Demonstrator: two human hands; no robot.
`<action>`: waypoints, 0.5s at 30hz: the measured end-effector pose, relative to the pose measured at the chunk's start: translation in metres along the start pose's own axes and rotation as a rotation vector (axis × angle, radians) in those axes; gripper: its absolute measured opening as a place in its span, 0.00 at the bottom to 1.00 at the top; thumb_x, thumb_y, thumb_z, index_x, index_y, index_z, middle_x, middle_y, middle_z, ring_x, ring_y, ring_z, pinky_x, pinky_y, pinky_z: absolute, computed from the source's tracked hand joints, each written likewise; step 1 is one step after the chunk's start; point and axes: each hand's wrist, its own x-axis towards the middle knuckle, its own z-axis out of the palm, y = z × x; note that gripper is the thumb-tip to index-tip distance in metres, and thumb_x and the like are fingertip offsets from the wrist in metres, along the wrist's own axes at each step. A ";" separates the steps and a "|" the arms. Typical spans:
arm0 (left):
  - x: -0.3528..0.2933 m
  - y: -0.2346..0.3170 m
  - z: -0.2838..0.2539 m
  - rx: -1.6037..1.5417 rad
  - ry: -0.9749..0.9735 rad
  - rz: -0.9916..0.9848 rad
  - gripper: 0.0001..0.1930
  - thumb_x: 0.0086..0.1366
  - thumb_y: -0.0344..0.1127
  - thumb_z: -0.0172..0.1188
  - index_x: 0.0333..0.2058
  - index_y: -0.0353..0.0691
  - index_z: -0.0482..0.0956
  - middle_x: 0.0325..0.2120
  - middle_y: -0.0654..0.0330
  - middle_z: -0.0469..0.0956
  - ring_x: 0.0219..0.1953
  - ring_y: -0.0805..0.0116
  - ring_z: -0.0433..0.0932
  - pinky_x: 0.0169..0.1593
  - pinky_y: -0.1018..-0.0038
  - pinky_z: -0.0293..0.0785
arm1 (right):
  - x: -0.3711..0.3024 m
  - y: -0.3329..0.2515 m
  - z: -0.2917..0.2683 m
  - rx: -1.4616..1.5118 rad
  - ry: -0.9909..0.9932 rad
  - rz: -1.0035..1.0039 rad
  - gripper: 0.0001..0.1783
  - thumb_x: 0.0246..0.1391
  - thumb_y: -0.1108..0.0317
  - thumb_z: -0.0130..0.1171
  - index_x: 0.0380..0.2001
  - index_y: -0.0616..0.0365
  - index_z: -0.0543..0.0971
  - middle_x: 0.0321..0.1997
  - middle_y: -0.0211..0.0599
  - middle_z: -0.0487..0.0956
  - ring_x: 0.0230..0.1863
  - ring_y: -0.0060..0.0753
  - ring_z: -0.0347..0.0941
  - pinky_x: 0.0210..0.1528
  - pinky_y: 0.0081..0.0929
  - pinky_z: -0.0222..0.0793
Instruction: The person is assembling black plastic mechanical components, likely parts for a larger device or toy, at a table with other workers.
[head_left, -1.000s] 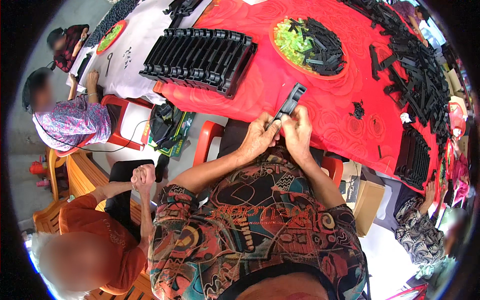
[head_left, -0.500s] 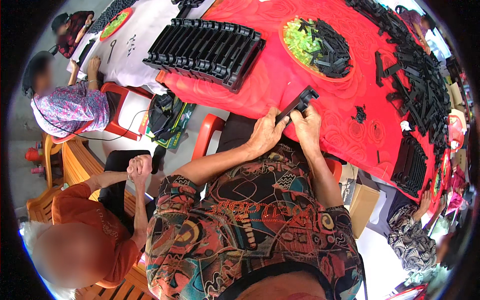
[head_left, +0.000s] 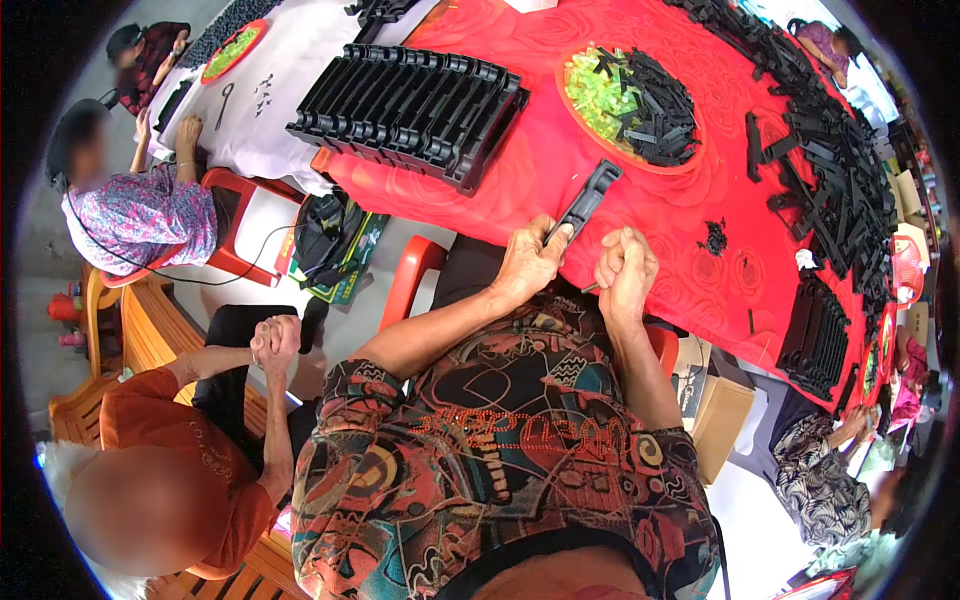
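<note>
My left hand (head_left: 527, 262) grips one end of a long black plastic part (head_left: 592, 195), thumb on top. The part slants up and away over the red tablecloth (head_left: 545, 180). Just to its right, my right hand (head_left: 628, 272) is closed in a fist, apart from the part. A thin rod-like end pokes out of its lower left side; the rest is hidden in the fingers. Beyond the hands sits an orange basin (head_left: 655, 168) with yellow-green pieces (head_left: 598, 90) and short black strips (head_left: 662, 110).
A row of black parts (head_left: 410, 115) stands at the left table edge. Loose black strips (head_left: 840, 180) heap up at the right, near tiny black bits (head_left: 714, 237) and another black row (head_left: 815, 335). A person in orange (head_left: 190, 430) sits at my left, beside a red chair (head_left: 412, 275).
My right hand has come off the black part, moved slightly right and down, and closed into a fist. The part has turned in my left hand, its face now showing.
</note>
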 end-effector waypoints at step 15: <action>0.000 -0.011 -0.010 0.187 -0.034 0.064 0.15 0.62 0.39 0.51 0.19 0.39 0.65 0.10 0.67 0.64 0.10 0.80 0.59 0.14 0.80 0.55 | 0.015 -0.045 0.015 -0.366 -0.099 -0.398 0.03 0.51 0.73 0.51 0.28 0.60 0.72 0.17 0.21 0.65 0.12 0.09 0.53 0.12 0.13 0.48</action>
